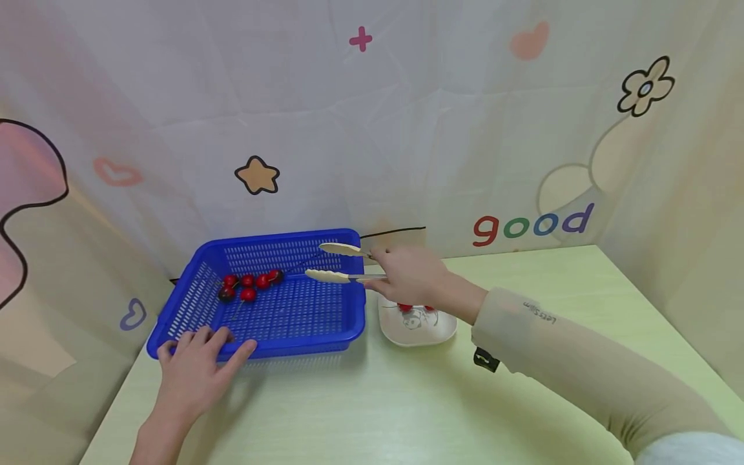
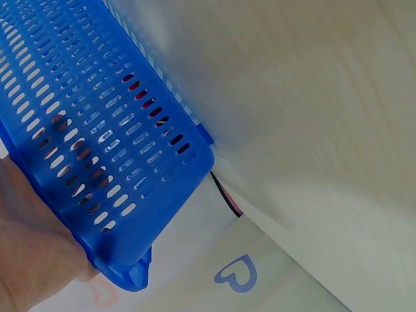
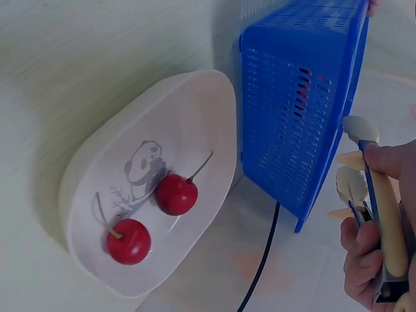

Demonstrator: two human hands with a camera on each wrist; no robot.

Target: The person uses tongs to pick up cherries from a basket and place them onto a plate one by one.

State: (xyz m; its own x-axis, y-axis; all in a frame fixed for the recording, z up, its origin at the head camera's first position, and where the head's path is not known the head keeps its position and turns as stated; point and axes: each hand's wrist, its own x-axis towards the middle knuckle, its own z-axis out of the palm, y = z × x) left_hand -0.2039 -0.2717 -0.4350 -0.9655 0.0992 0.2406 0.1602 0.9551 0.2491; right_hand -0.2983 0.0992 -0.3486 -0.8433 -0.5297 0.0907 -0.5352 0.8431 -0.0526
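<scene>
My right hand (image 1: pixel 413 274) grips a pair of tongs (image 1: pixel 328 276) with cream tips. Their tips stand apart over the right side of a blue plastic basket (image 1: pixel 302 352), with nothing between them. Several red cherries (image 1: pixel 248 294) lie toward the basket's left inside. My left hand (image 1: pixel 197 368) rests on the basket's front rim near the left corner, fingers over the edge. Partly hidden under my right wrist in the head view is a white dish (image 1: pixel 415 336). The right wrist view shows two cherries (image 3: pixel 177 194) with stems in that dish, beside a printed panda.
A pale green table (image 1: pixel 325 413) carries the basket and dish side by side. Behind it hangs a printed white curtain (image 1: pixel 407 129), close to the basket's back. A black line (image 3: pixel 263 253) runs beside the basket in the right wrist view.
</scene>
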